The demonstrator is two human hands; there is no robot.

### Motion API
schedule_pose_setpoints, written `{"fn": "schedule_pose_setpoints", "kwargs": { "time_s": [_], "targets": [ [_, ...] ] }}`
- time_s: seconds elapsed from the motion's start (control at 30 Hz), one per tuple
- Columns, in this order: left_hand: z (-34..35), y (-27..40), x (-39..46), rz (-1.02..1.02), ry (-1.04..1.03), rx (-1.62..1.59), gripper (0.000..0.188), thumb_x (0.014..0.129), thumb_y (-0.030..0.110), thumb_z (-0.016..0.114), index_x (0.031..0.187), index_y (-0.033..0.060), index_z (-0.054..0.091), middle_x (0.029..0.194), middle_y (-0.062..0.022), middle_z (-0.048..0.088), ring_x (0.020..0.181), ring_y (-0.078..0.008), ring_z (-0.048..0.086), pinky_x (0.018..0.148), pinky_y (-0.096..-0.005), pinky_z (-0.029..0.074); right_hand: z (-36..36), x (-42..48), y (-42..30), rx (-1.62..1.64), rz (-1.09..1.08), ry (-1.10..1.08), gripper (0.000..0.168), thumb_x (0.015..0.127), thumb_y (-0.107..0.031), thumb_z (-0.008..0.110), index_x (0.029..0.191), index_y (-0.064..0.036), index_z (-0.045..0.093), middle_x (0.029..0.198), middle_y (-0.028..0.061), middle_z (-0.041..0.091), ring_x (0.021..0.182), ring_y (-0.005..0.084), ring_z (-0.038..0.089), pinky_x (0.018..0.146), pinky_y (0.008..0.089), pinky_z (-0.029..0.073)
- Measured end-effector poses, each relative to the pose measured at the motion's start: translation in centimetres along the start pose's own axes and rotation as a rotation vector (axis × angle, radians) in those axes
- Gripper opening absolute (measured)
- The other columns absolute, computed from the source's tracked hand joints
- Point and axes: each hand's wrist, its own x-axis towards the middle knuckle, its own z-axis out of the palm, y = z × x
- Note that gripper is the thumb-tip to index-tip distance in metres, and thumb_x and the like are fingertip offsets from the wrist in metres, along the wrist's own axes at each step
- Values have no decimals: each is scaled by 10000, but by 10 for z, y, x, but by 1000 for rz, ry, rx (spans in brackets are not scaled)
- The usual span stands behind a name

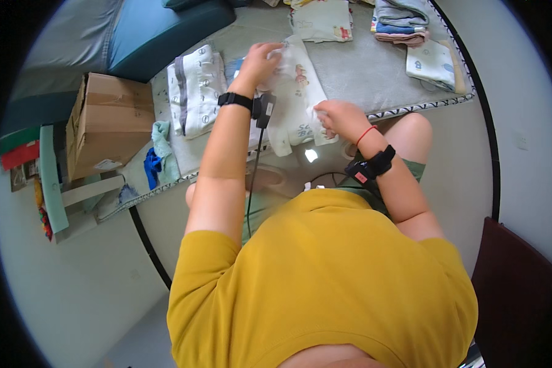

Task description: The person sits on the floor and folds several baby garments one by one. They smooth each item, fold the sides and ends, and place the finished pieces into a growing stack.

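A white child's garment (302, 101), printed with small figures and writing, lies in front of me and hangs over the near edge of the grey cover. My right hand (343, 120) pinches its near right edge. At its far left side is my left hand (261, 64), fingers slightly curled and partly blurred; whether they grip the cloth is unclear. Left of that hand rests a folded white cloth (198, 94) with a grey band and small printed motifs. Something blue and white (232, 69) shows partly behind my left wrist.
Folded white clothes (321, 20) lie at the back, with a stack of folded clothes (401, 23) and a folded white garment (430, 64) at far right. A cardboard box (112, 124) stands left beside a pale green cloth (164, 152) and a blue cloth (152, 168). A cable (256, 170) hangs from my left wrist device.
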Motion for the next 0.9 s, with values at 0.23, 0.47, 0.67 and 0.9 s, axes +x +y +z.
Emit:
{"fn": "schedule_pose_setpoints", "kwargs": {
  "time_s": [0.23, 0.47, 0.67, 0.9],
  "targets": [
    [-11, 11, -50, -307, 210, 274, 595, 657, 409, 806, 955, -61, 597, 958, -252, 620, 922, -382, 599, 813, -419, 499, 2, 50, -14, -187, -185, 345, 526, 826, -222, 655, 1322, -138, 503, 1344, 89, 496, 1246, 279, 466, 1001, 407, 400],
    [-13, -14, -55, -216, 449, 128, 271, 804, 212, 650, 942, -6, 569, 791, -201, 612, 724, -405, 584, 675, -468, 469, 16, 69, -3, -461, -81, 128, 681, 889, -496, 523, 1458, -172, 340, 1534, 59, 295, 1423, 245, 248, 1149, 460, 198],
    [-8, 35, -47, 170, 362, 88, 183, 786, 134, 655, 894, 23, 558, 846, -172, 624, 818, -375, 603, 733, -441, 486, 20, 68, -4, -484, -91, 126, 641, 884, -505, 524, 1435, -210, 388, 1529, 60, 305, 1422, 255, 249, 1145, 479, 197],
    [-8, 30, -60, 218, 74, 239, 216, 761, 193, 689, 940, 87, 631, 1040, -177, 619, 1021, -354, 568, 856, -406, 468, 24, 67, -1, -472, -139, 203, 544, 871, -505, 538, 1351, -251, 500, 1509, 70, 335, 1407, 262, 280, 1134, 487, 223]
  ]
}}
